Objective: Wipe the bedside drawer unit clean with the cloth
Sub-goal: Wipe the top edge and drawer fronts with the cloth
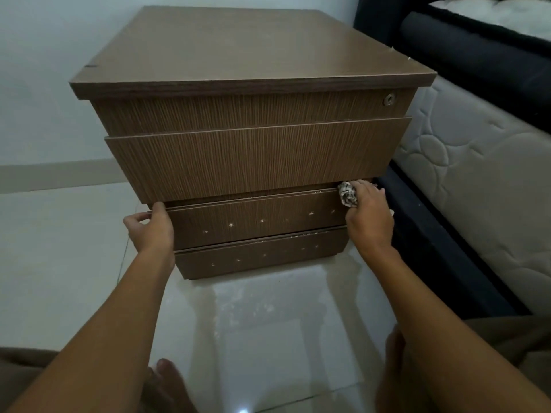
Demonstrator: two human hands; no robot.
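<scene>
A brown wood-grain bedside drawer unit [256, 120] stands on the floor in front of me, its second drawer pulled out a little. My right hand [368, 216] holds a bunched checked cloth [347, 193] and presses it on the top edge of the third drawer at its right end. White dust specks lie along that edge and on the two lower drawer fronts. My left hand [150, 229] grips the left end of the third drawer front, thumb on its top edge.
A bed with a dark frame [441, 234] and quilted white mattress [477, 180] stands close on the right of the unit. Glossy pale floor tiles [268, 323] lie below, with my bare feet at the bottom. A light wall is behind.
</scene>
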